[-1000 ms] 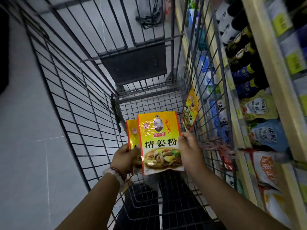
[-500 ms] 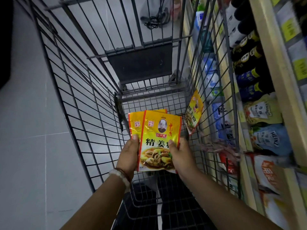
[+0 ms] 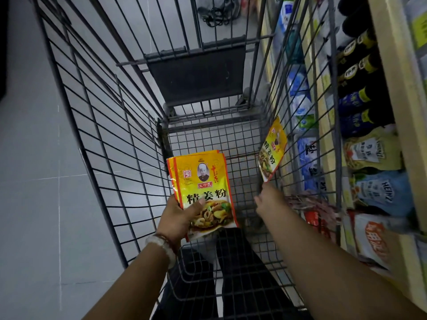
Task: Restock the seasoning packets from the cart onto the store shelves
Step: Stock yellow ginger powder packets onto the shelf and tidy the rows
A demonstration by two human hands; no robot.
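Inside the wire cart [image 3: 111,125] my left hand [image 3: 180,218] grips two stacked yellow seasoning packets [image 3: 203,185] by their lower left corner, thumb across the front one. A third yellow packet [image 3: 272,148] leans upright against the cart's right wall. My right hand [image 3: 270,199] reaches toward it, fingertips just below its bottom corner, holding nothing. Whether the fingers touch the packet is unclear.
Store shelves [image 3: 392,93] run along the right, with dark sauce bottles [image 3: 360,88], Heinz pouches [image 3: 379,192] and other packets [image 3: 374,241]. The cart's folded child seat [image 3: 198,75] stands at the far end. Grey tiled floor [image 3: 34,181] lies to the left.
My right hand let go of the front packet and moved right toward the leaning packet. My left hand now holds both packets alone, stacked together.
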